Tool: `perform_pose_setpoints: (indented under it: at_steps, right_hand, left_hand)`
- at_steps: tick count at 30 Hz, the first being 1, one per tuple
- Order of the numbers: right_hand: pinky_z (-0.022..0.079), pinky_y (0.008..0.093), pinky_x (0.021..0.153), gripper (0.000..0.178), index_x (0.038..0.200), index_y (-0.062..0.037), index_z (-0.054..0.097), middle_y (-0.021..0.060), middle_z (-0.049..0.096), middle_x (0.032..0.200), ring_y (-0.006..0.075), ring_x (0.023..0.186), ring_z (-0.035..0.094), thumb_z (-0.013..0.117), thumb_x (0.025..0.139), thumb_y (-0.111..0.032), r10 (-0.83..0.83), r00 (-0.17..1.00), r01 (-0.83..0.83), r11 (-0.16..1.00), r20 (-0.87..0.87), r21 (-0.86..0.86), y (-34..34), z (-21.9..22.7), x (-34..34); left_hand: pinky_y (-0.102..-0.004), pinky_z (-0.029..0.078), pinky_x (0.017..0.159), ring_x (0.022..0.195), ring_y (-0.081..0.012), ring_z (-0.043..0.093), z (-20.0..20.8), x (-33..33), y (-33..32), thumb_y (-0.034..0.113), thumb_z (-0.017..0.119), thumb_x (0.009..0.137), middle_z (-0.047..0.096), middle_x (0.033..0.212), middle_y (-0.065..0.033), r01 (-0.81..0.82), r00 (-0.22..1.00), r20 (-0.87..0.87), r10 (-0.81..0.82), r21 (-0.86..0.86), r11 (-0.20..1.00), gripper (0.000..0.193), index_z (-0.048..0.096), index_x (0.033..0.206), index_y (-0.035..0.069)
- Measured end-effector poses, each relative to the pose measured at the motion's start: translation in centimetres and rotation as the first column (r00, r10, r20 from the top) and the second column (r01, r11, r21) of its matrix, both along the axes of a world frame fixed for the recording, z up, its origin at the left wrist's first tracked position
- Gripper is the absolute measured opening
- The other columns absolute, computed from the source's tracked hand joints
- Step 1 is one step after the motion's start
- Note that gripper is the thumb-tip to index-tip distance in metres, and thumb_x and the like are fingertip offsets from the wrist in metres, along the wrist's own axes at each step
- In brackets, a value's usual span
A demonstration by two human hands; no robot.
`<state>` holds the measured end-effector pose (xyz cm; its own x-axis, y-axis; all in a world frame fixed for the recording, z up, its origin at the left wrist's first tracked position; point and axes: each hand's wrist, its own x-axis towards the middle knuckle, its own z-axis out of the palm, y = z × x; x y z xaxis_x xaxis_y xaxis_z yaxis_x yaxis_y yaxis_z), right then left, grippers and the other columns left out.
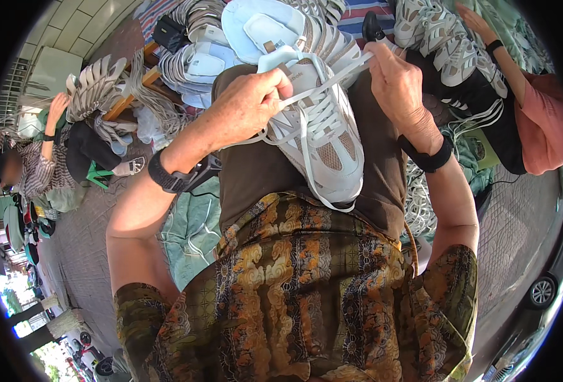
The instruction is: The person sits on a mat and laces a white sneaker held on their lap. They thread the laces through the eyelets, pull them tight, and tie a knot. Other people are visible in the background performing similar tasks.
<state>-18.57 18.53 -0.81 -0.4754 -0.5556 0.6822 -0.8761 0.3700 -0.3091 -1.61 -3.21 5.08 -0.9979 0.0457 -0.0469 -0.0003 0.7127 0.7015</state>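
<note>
A white and tan sneaker (pixel 332 149) rests on my lap, its toe pointing toward me. White laces run criss-cross over its tongue (pixel 307 75). My left hand (pixel 250 105) is closed, pinching a flat white shoelace (pixel 316 88) near the ankle opening. On the other side, my right hand (pixel 396 83) is closed on the same stretch of lace, which is drawn fairly straight between the two hands. A loose loop of lace hangs down over the side of the shoe to its toe.
Stacked pale shoe uppers (pixel 199 67) fill the space ahead. More sneakers (pixel 450 48) lie at the far right beside a person in a pink top (pixel 545 124). Another person (pixel 36 165) sits at the left near hanging shoe parts (pixel 97 89). Green sacking (pixel 192 223) lies beside my legs.
</note>
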Motion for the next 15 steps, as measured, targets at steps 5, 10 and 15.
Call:
perform_pose_setpoints:
  at_steps: [5, 10, 15]
  right_hand:
    - [0.043, 0.0227, 0.058, 0.018, 0.1, -0.0022, 0.062, 0.0013, 0.059, 0.072, 0.0068, 0.063, 0.052, 0.051, 0.1, -0.016, 0.216, 0.887, -0.101, 0.953, 0.408, -0.286, -0.2, 1.0, 0.8]
    - [0.041, 0.02, 0.057, 0.021, 0.099, -0.0027, 0.063, -0.0015, 0.057, 0.073, 0.0045, 0.063, 0.047, 0.05, 0.101, -0.018, 0.277, 0.765, -0.106, 0.945, 0.582, -0.311, 0.4, -0.3, 2.3]
    - [0.04, 0.0214, 0.057, 0.022, 0.096, -0.0016, 0.063, -0.0025, 0.057, 0.073, 0.0053, 0.063, 0.046, 0.052, 0.1, -0.02, 0.174, 0.847, -0.17, 0.984, 0.502, -0.054, 0.5, -2.1, 2.4]
  left_hand:
    - [-0.0251, 0.034, 0.056, 0.061, -0.007, 0.038, 1.2, 2.0, -1.0, 0.003, 0.056, 0.089, 0.04, 0.064, 0.0032, -0.048, 0.997, 0.07, 0.045, 0.036, 0.998, 0.009, 0.057, 0.097, -0.001]
    - [-0.0205, 0.034, 0.058, 0.064, -0.0031, 0.039, 2.2, 4.4, -3.0, 0.003, 0.054, 0.09, 0.045, 0.07, 0.007, -0.068, 0.991, 0.125, 0.052, 0.132, 0.989, 0.012, 0.06, 0.101, 0.001]
    - [-0.0176, 0.038, 0.061, 0.068, -0.0018, 0.047, 3.7, 7.5, -5.9, 0.008, 0.06, 0.087, 0.053, 0.077, 0.0053, -0.223, 0.965, 0.214, 0.152, 0.366, 0.904, 0.017, 0.059, 0.104, 0.003]
